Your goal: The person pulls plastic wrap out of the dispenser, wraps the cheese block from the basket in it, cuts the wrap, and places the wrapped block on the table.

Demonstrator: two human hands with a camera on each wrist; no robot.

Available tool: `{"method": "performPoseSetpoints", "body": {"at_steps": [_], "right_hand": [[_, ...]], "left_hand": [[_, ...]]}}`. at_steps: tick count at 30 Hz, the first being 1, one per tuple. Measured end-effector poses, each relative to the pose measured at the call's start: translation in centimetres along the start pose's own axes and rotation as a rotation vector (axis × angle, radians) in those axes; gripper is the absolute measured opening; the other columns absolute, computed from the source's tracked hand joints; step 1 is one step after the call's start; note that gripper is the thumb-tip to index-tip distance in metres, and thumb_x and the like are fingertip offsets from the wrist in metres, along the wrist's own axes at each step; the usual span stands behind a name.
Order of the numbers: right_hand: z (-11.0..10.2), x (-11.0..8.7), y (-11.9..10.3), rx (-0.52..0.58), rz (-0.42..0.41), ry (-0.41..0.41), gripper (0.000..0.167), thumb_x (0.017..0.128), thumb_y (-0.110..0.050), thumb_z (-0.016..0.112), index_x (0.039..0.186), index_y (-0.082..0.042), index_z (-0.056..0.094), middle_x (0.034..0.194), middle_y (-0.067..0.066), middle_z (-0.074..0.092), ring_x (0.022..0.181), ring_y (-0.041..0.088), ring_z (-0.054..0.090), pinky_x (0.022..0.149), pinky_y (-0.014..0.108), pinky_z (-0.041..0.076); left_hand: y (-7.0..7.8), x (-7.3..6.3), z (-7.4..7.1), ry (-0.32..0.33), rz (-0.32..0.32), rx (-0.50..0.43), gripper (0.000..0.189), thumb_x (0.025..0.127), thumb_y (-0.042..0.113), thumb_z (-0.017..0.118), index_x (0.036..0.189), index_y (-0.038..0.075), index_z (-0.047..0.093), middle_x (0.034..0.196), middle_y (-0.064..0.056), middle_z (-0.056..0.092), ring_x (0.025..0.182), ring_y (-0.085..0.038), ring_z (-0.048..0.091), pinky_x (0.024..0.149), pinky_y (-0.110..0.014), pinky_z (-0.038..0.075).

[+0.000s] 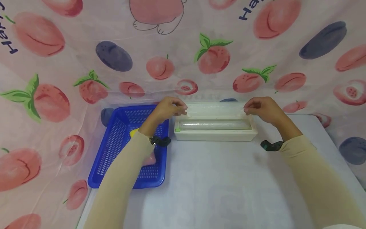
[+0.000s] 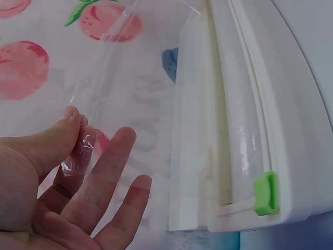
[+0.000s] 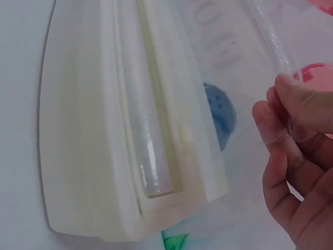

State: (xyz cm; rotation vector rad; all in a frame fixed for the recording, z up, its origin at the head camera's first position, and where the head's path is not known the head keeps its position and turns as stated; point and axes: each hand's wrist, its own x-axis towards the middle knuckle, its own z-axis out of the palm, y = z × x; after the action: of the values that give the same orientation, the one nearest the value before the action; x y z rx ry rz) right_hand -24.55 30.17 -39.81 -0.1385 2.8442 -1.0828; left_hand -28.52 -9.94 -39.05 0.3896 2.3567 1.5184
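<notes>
A white cling film dispenser (image 1: 215, 136) stands on the table with its lid (image 1: 214, 110) raised at the back. Inside it lies a roll of clear film (image 1: 214, 124), and a green slider (image 2: 266, 194) sits at the left end. A thin sheet of cling film (image 2: 109, 47) is stretched between the two hands above the dispenser. My left hand (image 1: 168, 108) pinches one corner between thumb and index finger, the other fingers spread apart. At the opposite corner, my right hand (image 1: 261, 108) pinches the gathered film edge (image 3: 276, 41) between thumb and fingers.
Left of the dispenser is a blue plastic basket (image 1: 94, 183), partly behind the left forearm. It holds a yellow thing (image 1: 133, 132) and a pink thing (image 1: 149, 160), both mostly hidden. A fruit-printed cloth (image 1: 160, 47) hangs behind the white table (image 1: 217, 184).
</notes>
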Motion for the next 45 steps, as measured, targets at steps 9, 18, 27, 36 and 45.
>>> {"method": "performPoseSetpoints", "body": {"at_steps": [9,18,27,36,45], "right_hand": [[-1.0,-0.9,-1.4,0.021,-0.012,0.059,0.030,0.094,-0.035,0.075,0.112,-0.012,0.075,0.099,0.008,0.074,0.091,0.020,0.065,0.072,0.016,0.053],[-1.9,-1.1,-2.0,0.068,-0.004,0.115,0.035,0.092,-0.040,0.075,0.115,-0.013,0.075,0.100,0.006,0.073,0.092,0.020,0.061,0.071,0.013,0.052],[-2.3,-1.1,-2.0,0.120,-0.003,0.161,0.036,0.092,-0.042,0.074,0.114,-0.013,0.075,0.102,-0.001,0.071,0.093,0.020,0.060,0.072,0.013,0.052],[-2.3,-1.1,-2.4,0.203,-0.017,0.186,0.035,0.094,-0.036,0.073,0.116,-0.010,0.073,0.103,-0.001,0.070,0.086,0.004,0.068,0.073,0.011,0.055],[-2.3,-0.8,-2.5,0.221,-0.034,0.222,0.032,0.093,-0.037,0.073,0.114,-0.012,0.075,0.099,-0.007,0.070,0.085,0.004,0.068,0.074,0.010,0.054]], "left_hand": [[1.0,-0.5,-0.4,0.035,0.053,0.049,0.017,0.096,0.019,0.073,0.102,0.003,0.076,0.096,-0.011,0.071,0.095,-0.023,0.077,0.091,-0.054,0.058],[2.0,-1.0,-0.7,0.066,0.060,-0.019,0.021,0.096,0.020,0.073,0.105,0.001,0.074,0.103,-0.014,0.070,0.097,-0.025,0.077,0.090,-0.043,0.060],[3.0,-1.0,-1.0,0.076,0.159,-0.010,0.023,0.095,0.020,0.074,0.106,0.000,0.076,0.101,-0.016,0.075,0.091,-0.022,0.077,0.085,-0.035,0.062],[3.7,-1.0,-1.3,0.097,0.158,0.010,0.026,0.095,0.022,0.074,0.108,0.000,0.076,0.103,-0.018,0.073,0.094,-0.025,0.076,0.086,-0.035,0.061],[3.9,-1.0,-1.4,0.112,0.149,-0.004,0.025,0.095,0.023,0.074,0.107,0.001,0.076,0.098,-0.012,0.074,0.096,-0.029,0.076,0.085,-0.033,0.061]]}}
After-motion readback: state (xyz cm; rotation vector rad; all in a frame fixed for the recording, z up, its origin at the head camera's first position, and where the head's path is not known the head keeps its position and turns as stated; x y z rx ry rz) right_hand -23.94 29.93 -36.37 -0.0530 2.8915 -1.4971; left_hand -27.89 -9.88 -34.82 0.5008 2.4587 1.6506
